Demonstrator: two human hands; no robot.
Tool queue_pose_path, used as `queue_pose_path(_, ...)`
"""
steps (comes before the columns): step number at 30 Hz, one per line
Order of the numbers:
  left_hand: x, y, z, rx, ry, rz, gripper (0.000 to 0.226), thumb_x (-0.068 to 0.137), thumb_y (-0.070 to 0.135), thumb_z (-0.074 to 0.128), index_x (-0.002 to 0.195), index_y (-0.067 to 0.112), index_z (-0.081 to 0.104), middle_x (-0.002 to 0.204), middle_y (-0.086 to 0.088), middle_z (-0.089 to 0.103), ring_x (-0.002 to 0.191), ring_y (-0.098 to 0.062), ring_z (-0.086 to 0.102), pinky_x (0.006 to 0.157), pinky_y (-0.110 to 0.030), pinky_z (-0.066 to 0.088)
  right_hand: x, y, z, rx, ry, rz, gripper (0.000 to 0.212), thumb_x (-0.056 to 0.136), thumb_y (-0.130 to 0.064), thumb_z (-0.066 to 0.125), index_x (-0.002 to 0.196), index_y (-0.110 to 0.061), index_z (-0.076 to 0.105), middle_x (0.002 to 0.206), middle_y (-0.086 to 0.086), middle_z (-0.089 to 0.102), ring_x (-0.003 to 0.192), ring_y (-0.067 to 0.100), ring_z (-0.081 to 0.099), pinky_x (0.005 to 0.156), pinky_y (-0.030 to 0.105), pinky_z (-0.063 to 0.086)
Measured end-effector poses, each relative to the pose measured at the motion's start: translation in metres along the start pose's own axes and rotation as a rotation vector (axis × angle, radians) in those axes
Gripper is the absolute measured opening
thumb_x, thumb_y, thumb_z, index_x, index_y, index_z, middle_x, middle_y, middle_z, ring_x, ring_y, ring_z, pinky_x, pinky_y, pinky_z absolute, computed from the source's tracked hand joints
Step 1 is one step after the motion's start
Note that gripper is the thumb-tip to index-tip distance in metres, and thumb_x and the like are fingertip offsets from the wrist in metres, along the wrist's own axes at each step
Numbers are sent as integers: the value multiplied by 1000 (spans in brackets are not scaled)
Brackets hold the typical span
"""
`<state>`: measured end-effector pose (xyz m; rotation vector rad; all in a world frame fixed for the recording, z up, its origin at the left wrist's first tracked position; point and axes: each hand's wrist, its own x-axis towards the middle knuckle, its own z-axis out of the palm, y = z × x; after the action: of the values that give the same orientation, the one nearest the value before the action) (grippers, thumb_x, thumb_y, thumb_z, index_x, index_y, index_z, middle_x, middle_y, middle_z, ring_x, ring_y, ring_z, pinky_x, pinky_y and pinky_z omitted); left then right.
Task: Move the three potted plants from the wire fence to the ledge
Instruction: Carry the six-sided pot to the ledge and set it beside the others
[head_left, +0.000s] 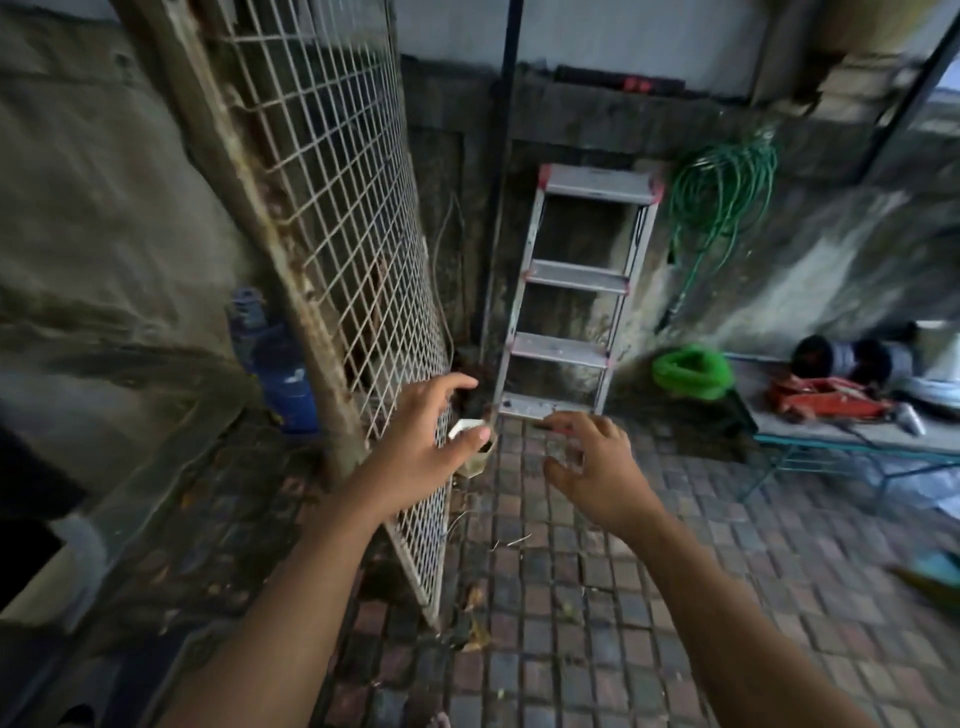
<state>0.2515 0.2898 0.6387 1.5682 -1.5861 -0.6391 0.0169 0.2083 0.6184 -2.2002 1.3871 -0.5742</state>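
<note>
Wire fence (332, 218) edge between hands

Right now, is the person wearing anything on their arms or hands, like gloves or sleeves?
No. The left hand and right hand are bare, without gloves, and both forearms are uncovered as far as the picture shows. No rings, watch or bracelet can be made out, though the image is slightly blurred.

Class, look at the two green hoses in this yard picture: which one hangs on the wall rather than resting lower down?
The thin dark green hose, looped high on the wall right of the metal stepladder. The bright green coiled hose sits low, near the floor.
</note>
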Motion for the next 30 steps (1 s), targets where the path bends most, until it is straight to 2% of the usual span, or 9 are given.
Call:
queue_pose_path(5,112,-50,30,-117,109,-85,54,96,48,63,146,37,44,152,-1,40,137,-14,46,112,-41,43,113,72,-1,-46,-3,48,51,89,-35,71,137,-35,55,141,8,52,134,34,40,106,40,35)
queue_pose_path(10,222,-89,74,-193,105,-187,48,100,25,67,144,26,49,147,-8,45,128,-12,48,103,-30,40,216,135,-6,-102,-76,84,50,90,-39,72,137,-36,54,143,6,52,134,34,43,106,43,38)
queue_pose_path(12,261,-101,88,-178,109,-216,49,99,21,68,144,22,50,149,-11,45,127,-13,48,104,-32,43,253,151,-6,-97,-94,112,49,91,-41,72,136,-38,54,143,5,51,133,34,44,105,42,38)
queue_pose_path(15,313,-129,107,-144,123,-271,49,99,21,69,145,18,51,151,-12,47,126,-13,49,94,-20,41,311,174,4,-56,-152,129,48,93,-39,70,138,-38,53,147,7,47,136,34,40,109,46,39)
queue_pose_path(18,358,-176,137,-92,142,-355,51,98,21,69,144,14,50,150,-13,47,131,-21,51,101,-30,41,376,207,31,-82,-244,68,50,94,-35,68,141,-37,50,151,7,44,142,33,33,112,48,35)
queue_pose_path(22,416,-292,216,1,179,-501,55,97,22,71,147,13,48,145,-18,47,136,-30,45,101,-32,38,484,289,120,-35,-324,14,54,95,-33,68,145,-32,48,149,8,46,139,31,38,108,46,40)
queue_pose_path(25,441,-407,296,65,211,-621,61,95,27,74,149,16,48,146,-16,50,136,-29,45,99,-30,36,559,373,234,74,-369,48,58,95,-32,69,147,-26,46,145,14,51,134,36,44,106,53,47)
queue_pose_path(28,455,-520,384,68,305,-671,52,94,24,76,141,15,54,125,4,55,114,18,43,90,-19,44,608,467,363,163,-419,100,65,94,-37,70,150,-22,42,142,17,51,128,33,50,99,37,50)
queue_pose_path(30,463,-593,441,15,352,-718,55,90,8,78,140,7,56,122,6,54,114,28,47,84,-2,44,624,531,441,207,-446,155,67,93,-39,70,151,-21,42,144,13,50,123,26,52,87,20,46)
